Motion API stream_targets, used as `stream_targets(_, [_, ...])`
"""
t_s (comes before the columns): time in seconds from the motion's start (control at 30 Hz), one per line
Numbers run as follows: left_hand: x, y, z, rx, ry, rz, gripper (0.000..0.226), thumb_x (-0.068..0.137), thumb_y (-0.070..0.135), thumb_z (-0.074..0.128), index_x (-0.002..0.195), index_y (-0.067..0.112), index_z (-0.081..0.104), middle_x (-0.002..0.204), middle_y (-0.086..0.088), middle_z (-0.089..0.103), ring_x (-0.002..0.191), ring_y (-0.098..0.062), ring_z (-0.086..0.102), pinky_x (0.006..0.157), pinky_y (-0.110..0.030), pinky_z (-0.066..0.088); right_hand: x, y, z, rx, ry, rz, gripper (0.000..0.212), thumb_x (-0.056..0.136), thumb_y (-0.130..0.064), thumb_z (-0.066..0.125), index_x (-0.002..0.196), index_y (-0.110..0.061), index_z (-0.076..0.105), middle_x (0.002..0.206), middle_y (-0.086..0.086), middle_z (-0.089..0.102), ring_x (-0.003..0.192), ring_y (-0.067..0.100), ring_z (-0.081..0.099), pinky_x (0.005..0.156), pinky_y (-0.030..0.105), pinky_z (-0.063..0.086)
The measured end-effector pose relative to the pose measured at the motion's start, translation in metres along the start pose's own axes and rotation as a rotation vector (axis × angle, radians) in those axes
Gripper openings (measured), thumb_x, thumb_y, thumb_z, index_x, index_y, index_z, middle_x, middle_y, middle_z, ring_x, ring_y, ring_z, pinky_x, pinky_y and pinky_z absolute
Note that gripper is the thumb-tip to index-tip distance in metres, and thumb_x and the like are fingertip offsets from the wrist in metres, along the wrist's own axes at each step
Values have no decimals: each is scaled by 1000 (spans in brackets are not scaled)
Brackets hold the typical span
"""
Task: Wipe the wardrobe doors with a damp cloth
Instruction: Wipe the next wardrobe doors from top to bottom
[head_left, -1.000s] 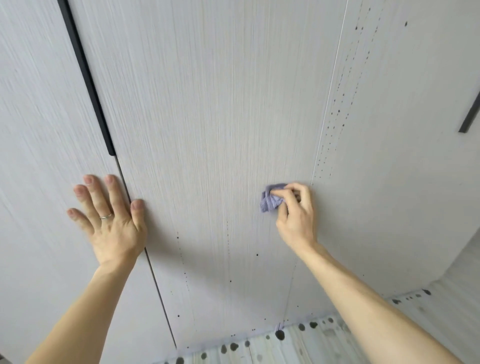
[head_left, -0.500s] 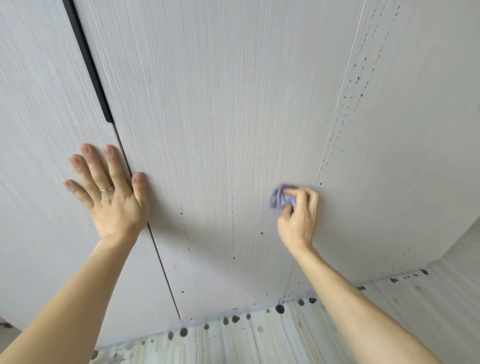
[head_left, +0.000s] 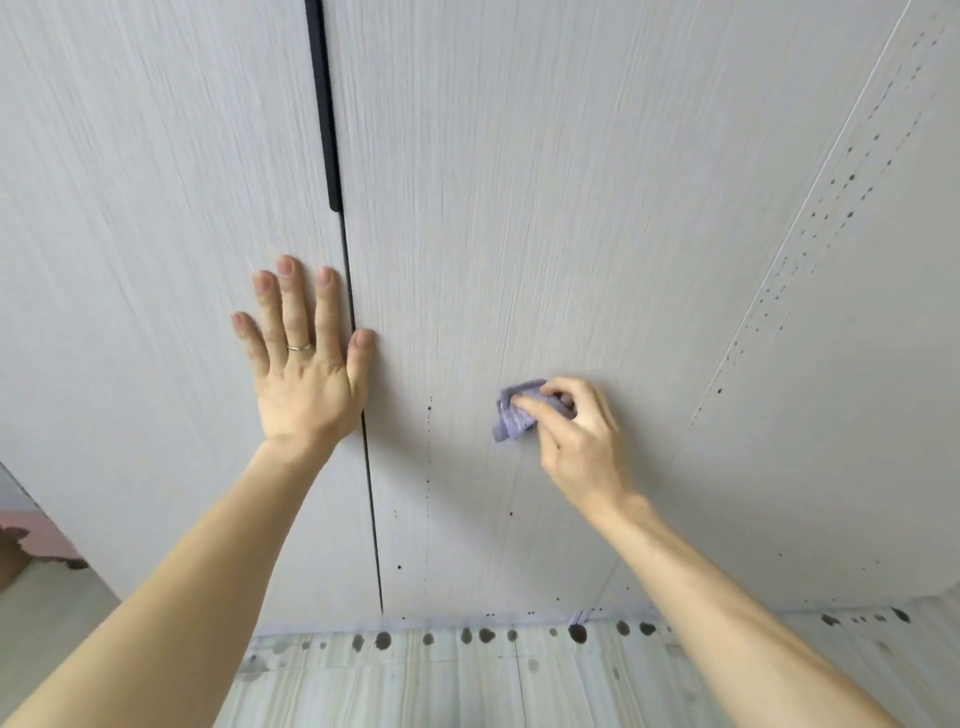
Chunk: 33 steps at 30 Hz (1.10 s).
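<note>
Pale grey wood-grain wardrobe doors (head_left: 519, 208) fill the view. My right hand (head_left: 576, 436) grips a small bunched purple cloth (head_left: 511, 415) and holds it against the lower middle of the centre door. My left hand (head_left: 304, 364) lies flat with fingers spread on the left door (head_left: 130, 260), its thumb reaching across the vertical gap onto the centre door. Small dark drip spots run down the centre door below the cloth and along the seam of the right door (head_left: 831, 364).
A long black handle strip (head_left: 324, 114) runs down the gap above my left hand. Below the doors lies striped floor (head_left: 415, 680) with several dark wet spots along the base. A pinkish object (head_left: 26, 540) shows at the left edge.
The view has swung left, so both hands sit further right in the frame. My right hand carried the cloth leftward, away from the right door's seam. My left hand stays flat at the gap.
</note>
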<state>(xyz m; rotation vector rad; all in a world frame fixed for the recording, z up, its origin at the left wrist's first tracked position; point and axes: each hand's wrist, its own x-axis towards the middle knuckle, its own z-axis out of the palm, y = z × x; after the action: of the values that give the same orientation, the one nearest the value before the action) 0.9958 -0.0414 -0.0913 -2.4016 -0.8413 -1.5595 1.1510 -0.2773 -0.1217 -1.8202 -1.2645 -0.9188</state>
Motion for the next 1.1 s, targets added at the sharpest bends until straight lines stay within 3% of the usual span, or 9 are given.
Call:
stream_targets(0.1, [-2,-7,1,31,1,47,68,108,48,23,159,19,-11,164,-26,10,149,-17,-30,118,-44,-21,42,-12,-5,71,190,134,31,91,-2,51,108,-11,76,111,7,51,86,23,55,81,29,48])
stream_targets(0.17, [-3,-11,3,40,-4,69,67,108,51,21,159,21,-12,167,-17,-9,149,-17,-29,119,-44,-21,42,-18,3,74,208,110,29,96,-8,51,110,-10,76,113,7,49,85,25,55,79,30,48])
stream_targets(0.23, [-7,-13,5,25,-9,104,67,108,52,20,159,24,-13,164,0,-30,150,-18,-28,120,-45,-20,13,-19,14,31,83,26,26,95,-14,55,111,-15,76,114,1,50,87,24,54,76,31,48])
stream_targets(0.37, [-11,-30,-1,-7,-23,183,68,107,51,26,160,25,-7,165,5,-27,153,-20,-21,124,-45,-14,-25,-17,30,-92,-286,-191,43,76,-2,80,110,-27,74,105,-5,52,87,23,49,49,37,51])
stream_targets(0.5, [-17,-54,-3,41,-29,297,67,106,53,25,161,27,-4,166,5,-22,154,-17,-17,125,-44,-10,32,-48,23,8,-60,-117,36,89,-11,54,116,-23,75,109,4,57,86,26,56,65,33,51])
stream_targets(0.67, [-28,-50,7,19,0,258,65,107,49,25,161,26,-5,166,5,-24,154,-17,-18,124,-48,-11,66,-72,35,21,133,-97,34,90,-8,57,115,-19,75,105,6,55,75,29,57,65,32,47])
stream_targets(0.87, [-30,-54,9,27,26,257,62,109,49,20,161,26,-5,166,5,-23,154,-16,-17,124,-47,-10,1,-56,53,-204,-313,-405,50,66,0,79,110,-26,76,98,-3,51,82,23,52,35,27,42])
stream_targets(0.97, [-31,-53,10,9,16,257,62,109,48,20,161,27,-7,165,6,-25,153,-16,-19,123,-47,-12,30,-69,39,-186,-172,-337,37,83,-7,61,111,-27,76,99,0,61,85,25,55,43,32,49])
stream_targets(1.1, [-35,-48,15,-2,13,209,64,108,44,24,160,26,-9,165,7,-27,153,-16,-21,122,-47,-15,48,-70,38,-178,73,-215,38,86,5,60,107,-22,78,100,8,66,80,33,58,59,33,49])
